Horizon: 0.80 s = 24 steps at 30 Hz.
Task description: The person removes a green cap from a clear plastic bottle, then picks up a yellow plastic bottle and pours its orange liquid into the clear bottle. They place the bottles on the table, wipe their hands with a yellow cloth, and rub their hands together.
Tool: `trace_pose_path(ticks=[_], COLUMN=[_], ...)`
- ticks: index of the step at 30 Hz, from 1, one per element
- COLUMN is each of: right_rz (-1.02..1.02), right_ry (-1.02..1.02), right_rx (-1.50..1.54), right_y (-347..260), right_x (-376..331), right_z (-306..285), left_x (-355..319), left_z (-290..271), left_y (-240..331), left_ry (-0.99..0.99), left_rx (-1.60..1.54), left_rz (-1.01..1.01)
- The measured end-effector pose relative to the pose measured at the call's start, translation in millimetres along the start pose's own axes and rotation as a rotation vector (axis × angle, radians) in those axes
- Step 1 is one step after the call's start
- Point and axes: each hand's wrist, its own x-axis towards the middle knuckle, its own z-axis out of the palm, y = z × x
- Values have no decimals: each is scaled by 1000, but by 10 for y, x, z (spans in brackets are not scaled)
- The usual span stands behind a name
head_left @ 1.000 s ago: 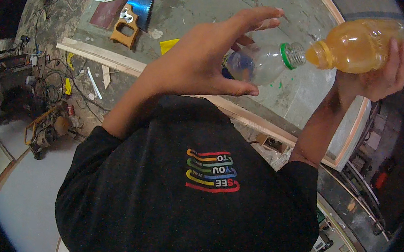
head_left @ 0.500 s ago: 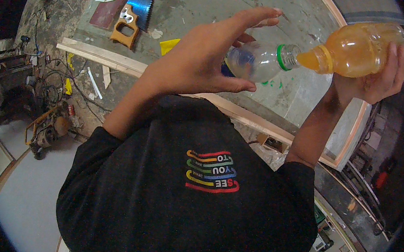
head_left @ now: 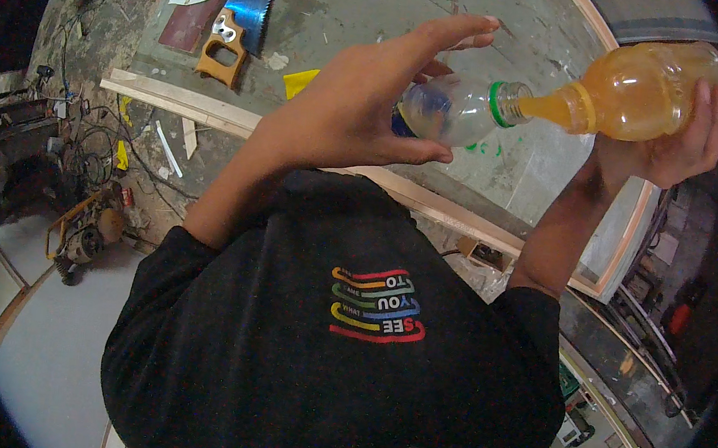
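My left hand (head_left: pixel 355 90) is around the lower part of a clear plastic bottle (head_left: pixel 471 114) with a green neck ring and a dark blue label. Its index finger and thumb stick out wide, and the other fingers are partly hidden. This bottle tilts with its mouth to the right. My right hand (head_left: pixel 690 148) grips a rounded clear bottle (head_left: pixel 644 89) of cloudy orange liquid, tipped with its neck to the left. A narrowing stream of orange liquid (head_left: pixel 547 106) runs from it into the clear bottle's mouth.
Below my hands lies a grey-green panel with a wooden edge strip (head_left: pixel 185 102). A handsaw (head_left: pixel 223 51) with a wooden handle rests on it at far left, near a yellow scrap (head_left: pixel 300 82). Cables and a power tool (head_left: pixel 86 232) lie on the floor at left.
The orange liquid has thinned from a blunt cone into a longer, narrower stream entering the clear bottle's mouth. Both hands have hardly moved.
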Motion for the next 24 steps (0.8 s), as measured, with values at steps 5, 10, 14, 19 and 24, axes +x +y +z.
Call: trace_pose_path(ticks=[5,10,14,19,24], right_rz=[-8,21,72,-43,-22], right_ry=[51,-31,-17,40,94], right_rx=[47,-35,57,3,14], right_y=[-20,-16,22,106,196], right_x=[49,74,92,139,152], right_z=[12,-101,-115,-107,-97], left_x=[-5,-2,-10,-7,0], left_z=[-4,2,5,12,16], left_y=[2,-6,-7,-7,-6], left_ry=[-14,-10,-14,-26,-45], left_rx=[13,-8,13,35,59], left_rz=[-15,-4,-16,-32,-58])
